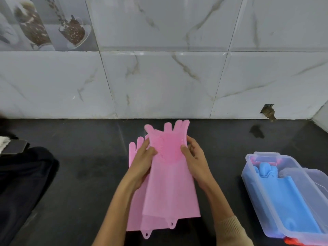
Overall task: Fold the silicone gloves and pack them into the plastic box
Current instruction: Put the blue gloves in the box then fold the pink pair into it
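Two pink silicone gloves lie stacked on the black counter, fingers toward the wall. The upper pink glove (170, 176) shows its bristled palm and is held at both sides of the palm: my left hand (143, 162) pinches its left edge, my right hand (195, 160) its right edge. The lower pink glove (135, 206) peeks out on the left, its fingers visible beside my left hand. A clear plastic box (269, 208) stands at the right, open, with a blue glove (284, 197) lying inside.
The box's clear lid (312, 180) leans across its far right side. Something red (292, 242) sticks out under the box. A dark cloth (23, 176) and a phone (16, 146) lie at the left. The tiled wall (159, 82) rises just behind the gloves.
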`<move>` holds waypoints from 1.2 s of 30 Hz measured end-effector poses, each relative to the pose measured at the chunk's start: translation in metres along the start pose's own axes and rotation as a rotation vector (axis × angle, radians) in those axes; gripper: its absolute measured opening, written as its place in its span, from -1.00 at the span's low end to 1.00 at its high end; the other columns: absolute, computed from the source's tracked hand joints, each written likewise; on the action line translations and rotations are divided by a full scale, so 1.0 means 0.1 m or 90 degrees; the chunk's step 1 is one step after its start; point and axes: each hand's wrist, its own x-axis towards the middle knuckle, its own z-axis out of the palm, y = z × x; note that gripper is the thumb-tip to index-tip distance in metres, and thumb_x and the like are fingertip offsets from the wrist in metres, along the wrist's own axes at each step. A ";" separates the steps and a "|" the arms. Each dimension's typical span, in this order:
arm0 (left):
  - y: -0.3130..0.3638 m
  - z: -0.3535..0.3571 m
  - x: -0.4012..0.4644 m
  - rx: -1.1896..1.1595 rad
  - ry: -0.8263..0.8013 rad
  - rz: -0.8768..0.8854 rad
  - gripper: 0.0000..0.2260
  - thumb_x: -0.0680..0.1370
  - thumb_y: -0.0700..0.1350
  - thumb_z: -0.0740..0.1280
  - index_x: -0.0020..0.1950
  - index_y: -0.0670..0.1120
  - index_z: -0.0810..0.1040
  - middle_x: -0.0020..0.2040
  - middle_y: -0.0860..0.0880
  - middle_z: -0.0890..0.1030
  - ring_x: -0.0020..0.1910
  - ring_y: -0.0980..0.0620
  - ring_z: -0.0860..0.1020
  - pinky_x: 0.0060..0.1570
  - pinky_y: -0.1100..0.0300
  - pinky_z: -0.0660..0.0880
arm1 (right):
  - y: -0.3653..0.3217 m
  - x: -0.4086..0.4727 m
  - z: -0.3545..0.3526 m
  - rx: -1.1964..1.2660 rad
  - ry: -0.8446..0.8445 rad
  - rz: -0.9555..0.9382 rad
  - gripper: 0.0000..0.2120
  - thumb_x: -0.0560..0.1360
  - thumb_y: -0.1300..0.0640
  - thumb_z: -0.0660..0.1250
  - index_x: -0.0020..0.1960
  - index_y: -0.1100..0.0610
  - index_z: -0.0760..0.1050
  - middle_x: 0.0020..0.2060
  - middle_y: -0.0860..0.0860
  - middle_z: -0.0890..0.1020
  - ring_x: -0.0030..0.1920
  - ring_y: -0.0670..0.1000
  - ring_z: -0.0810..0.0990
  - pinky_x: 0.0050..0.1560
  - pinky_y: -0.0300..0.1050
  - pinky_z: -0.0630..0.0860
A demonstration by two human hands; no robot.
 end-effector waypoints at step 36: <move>-0.83 -0.58 -0.18 0.566 0.359 -0.017 -0.61 0.56 -0.12 0.27 -0.47 -0.09 0.31 -0.46 0.01 0.38 -0.51 0.09 0.32 -0.52 0.24 0.19 | 0.50 -0.19 0.47 -0.528 0.048 0.127 -0.78 0.54 -0.01 0.27 -0.15 0.13 0.55 -0.25 0.01 0.66 -0.27 0.00 0.60 -0.25 -0.12 0.51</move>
